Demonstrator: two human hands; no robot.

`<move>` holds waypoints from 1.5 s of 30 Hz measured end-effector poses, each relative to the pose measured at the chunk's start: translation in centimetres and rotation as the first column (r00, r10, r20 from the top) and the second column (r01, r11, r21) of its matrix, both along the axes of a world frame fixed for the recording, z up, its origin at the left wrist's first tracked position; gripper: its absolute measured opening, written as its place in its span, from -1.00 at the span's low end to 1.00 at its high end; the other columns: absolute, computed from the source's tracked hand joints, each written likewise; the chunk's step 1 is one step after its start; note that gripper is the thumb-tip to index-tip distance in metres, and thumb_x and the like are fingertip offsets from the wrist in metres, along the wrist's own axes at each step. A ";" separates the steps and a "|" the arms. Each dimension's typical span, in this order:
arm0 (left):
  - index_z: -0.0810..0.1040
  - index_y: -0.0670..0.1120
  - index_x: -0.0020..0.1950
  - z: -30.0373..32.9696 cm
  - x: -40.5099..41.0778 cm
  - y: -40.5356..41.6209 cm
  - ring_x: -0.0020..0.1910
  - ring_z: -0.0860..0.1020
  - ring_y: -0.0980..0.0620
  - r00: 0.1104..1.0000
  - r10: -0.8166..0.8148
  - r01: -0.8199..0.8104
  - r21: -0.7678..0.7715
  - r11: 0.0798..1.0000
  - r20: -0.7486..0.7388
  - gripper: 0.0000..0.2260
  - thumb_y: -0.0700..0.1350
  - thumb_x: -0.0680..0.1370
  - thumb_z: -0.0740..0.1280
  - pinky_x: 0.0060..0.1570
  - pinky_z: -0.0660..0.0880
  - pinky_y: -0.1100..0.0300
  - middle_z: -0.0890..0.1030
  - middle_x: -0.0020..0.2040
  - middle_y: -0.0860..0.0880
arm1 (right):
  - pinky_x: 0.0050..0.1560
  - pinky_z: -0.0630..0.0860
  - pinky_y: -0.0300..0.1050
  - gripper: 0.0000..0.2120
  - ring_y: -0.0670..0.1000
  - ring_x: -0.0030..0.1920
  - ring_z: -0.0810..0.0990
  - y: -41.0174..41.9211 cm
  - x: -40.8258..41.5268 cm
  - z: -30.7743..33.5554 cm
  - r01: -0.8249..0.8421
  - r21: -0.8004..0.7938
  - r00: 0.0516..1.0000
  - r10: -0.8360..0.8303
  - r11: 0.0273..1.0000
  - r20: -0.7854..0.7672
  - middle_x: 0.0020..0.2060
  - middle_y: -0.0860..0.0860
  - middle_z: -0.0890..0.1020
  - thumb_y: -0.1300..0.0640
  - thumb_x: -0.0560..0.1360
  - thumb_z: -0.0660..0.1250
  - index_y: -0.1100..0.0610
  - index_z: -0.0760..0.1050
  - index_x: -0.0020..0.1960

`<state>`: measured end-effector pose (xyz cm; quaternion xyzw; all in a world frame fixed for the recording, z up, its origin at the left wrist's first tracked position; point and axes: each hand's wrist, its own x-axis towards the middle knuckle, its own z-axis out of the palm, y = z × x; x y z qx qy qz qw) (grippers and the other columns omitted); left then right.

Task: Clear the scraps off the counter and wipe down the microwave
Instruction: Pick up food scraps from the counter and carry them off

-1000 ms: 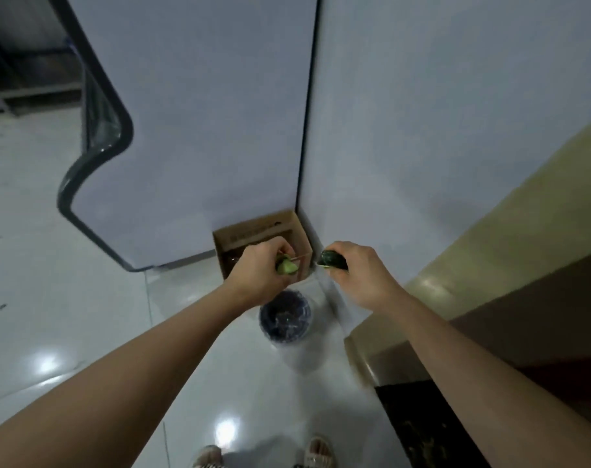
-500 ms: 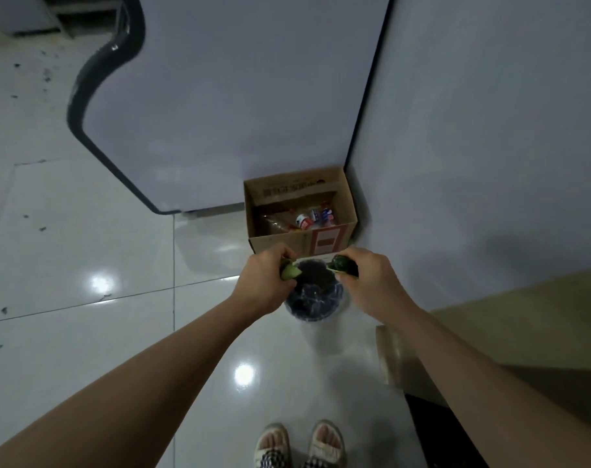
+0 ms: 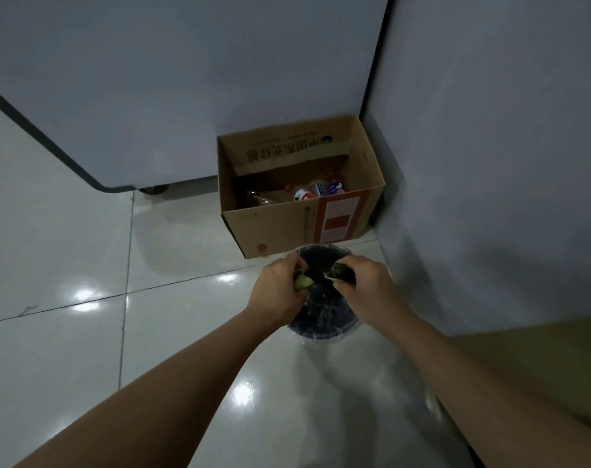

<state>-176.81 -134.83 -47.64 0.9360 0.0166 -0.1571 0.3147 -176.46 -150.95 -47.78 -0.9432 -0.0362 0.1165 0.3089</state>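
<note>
Step in hand: dumping scraps. Box [image 3: 300,228] stands behind the bin [image 3: 322,324] on the floor. Left hand [image 3: 277,292] grips a pale green scrap [image 3: 302,282], right hand [image 3: 368,285] a dark one [image 3: 341,275], both over the bin. Next: let go of both; microwave not in view.

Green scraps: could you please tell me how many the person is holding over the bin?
2. The pale green scrap is held by the left hand; the dark green scrap by the right hand, both above the bin. More may hide inside the fists.
</note>
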 end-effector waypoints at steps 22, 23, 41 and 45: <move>0.41 -0.05 0.28 -16.2 3.4 -1.1 0.10 0.54 -0.09 0.985 -0.174 0.165 0.213 0.963 0.021 -0.62 -0.17 0.47 0.34 0.04 0.54 0.05 0.53 0.18 -0.09 | 0.23 0.42 0.00 -0.43 0.11 0.26 0.40 0.5 3.5 -18.3 -0.151 -0.149 0.983 0.133 0.977 -0.125 0.24 0.08 0.45 0.07 0.43 0.42 0.10 0.31 0.38; 0.40 -0.03 0.30 -15.9 3.2 -1.2 0.11 0.54 -0.09 0.984 -0.178 0.170 0.217 0.961 0.019 -0.60 -0.16 0.47 0.34 0.05 0.54 0.02 0.52 0.19 -0.08 | 0.27 0.38 0.01 -0.37 0.11 0.29 0.35 0.4 3.3 -18.0 -0.169 -0.163 0.980 0.147 0.972 -0.134 0.28 0.07 0.41 0.05 0.42 0.42 0.09 0.26 0.41; 0.37 -0.02 0.30 11.4 0.1 1.5 0.19 0.48 -0.06 0.984 -0.139 0.165 0.299 0.940 -0.108 -0.54 -0.11 0.45 0.42 -0.04 0.48 0.11 0.49 0.25 -0.05 | 0.39 0.27 -0.02 -0.32 0.08 0.40 0.20 0.6 0.1 10.5 -0.270 -0.161 0.946 0.230 0.949 -0.229 0.39 0.03 0.31 0.08 0.42 0.42 0.08 0.20 0.45; 0.36 -0.02 0.32 19.9 -0.1 3.1 0.17 0.50 -0.06 0.992 -0.097 0.117 0.346 0.931 -0.075 -0.55 -0.16 0.46 0.38 -0.09 0.46 0.13 0.49 0.25 -0.06 | 0.33 0.31 -0.04 -0.40 0.07 0.35 0.25 1.9 0.4 19.2 -0.313 -0.170 0.941 0.281 0.934 -0.190 0.33 0.02 0.35 0.08 0.42 0.43 0.07 0.28 0.39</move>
